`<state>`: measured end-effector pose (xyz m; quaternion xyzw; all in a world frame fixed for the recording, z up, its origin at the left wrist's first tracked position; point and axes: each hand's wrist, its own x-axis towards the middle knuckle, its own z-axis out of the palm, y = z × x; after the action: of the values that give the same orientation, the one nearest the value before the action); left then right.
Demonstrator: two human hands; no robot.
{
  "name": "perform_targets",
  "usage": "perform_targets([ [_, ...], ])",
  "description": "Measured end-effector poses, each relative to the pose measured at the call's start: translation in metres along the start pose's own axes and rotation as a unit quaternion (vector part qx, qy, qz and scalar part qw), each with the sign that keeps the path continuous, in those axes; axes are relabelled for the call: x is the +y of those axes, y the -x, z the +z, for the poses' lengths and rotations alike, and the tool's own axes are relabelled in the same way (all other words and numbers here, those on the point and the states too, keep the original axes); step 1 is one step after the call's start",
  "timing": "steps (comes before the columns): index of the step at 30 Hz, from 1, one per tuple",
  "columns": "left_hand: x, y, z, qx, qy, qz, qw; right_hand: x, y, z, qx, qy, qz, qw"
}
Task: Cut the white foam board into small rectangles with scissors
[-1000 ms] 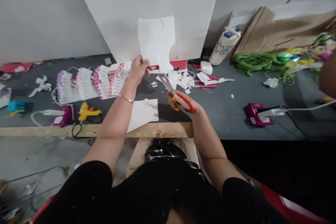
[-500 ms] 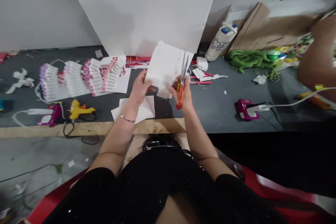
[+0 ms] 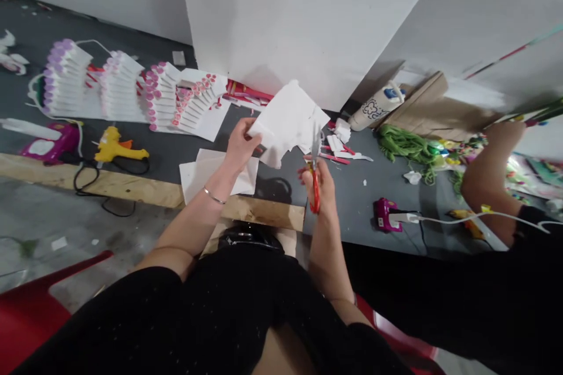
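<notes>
A white sheet of paper is raised above the dark table, its left corner pinched in my left hand. My right hand is wrapped round red-handled scissors, whose blurred blades point up beside the paper's right side. My right hand is apart from the sheet. More white sheets lie under my left forearm. Paper fans with purple, pink and red dots lie in a row at the left.
A yellow glue gun and a purple device lie at the left. Rightward are a white bottle, green cords, another purple device and another person's arm. A wooden strip edges the table.
My right hand and the scissors have moved down and away from the paper. The view has turned, and the other person's arm now reaches further over the table.
</notes>
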<state>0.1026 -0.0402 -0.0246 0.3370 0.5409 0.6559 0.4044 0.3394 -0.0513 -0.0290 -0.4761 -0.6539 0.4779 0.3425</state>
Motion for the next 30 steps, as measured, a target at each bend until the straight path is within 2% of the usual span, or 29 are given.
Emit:
perform_targets([
  [2,0.002,-0.003,-0.005,-0.004,0.003,-0.005,1.0,-0.011,0.02,-0.005,-0.087,-0.008,0.025,0.996],
  [5,0.003,-0.006,-0.009,-0.011,0.013,-0.024,1.0,-0.025,0.037,0.0,-0.143,-0.011,0.068,0.987],
  [8,0.004,-0.005,-0.012,-0.018,0.011,-0.037,0.999,-0.033,0.04,0.007,-0.152,-0.012,0.114,0.982],
  [12,0.007,-0.004,-0.016,-0.037,0.004,-0.063,0.997,-0.039,0.04,0.007,-0.168,-0.01,0.137,0.976],
  [17,0.003,-0.004,-0.015,-0.027,0.009,-0.077,0.997,-0.044,0.041,0.005,-0.173,-0.009,0.176,0.969],
  [22,0.002,-0.007,-0.015,-0.049,-0.001,-0.07,0.996,-0.045,0.043,0.005,-0.168,-0.013,0.192,0.967],
  [30,0.005,-0.008,-0.018,-0.073,-0.01,-0.097,0.993,-0.047,0.042,0.001,-0.198,-0.013,0.217,0.956],
])
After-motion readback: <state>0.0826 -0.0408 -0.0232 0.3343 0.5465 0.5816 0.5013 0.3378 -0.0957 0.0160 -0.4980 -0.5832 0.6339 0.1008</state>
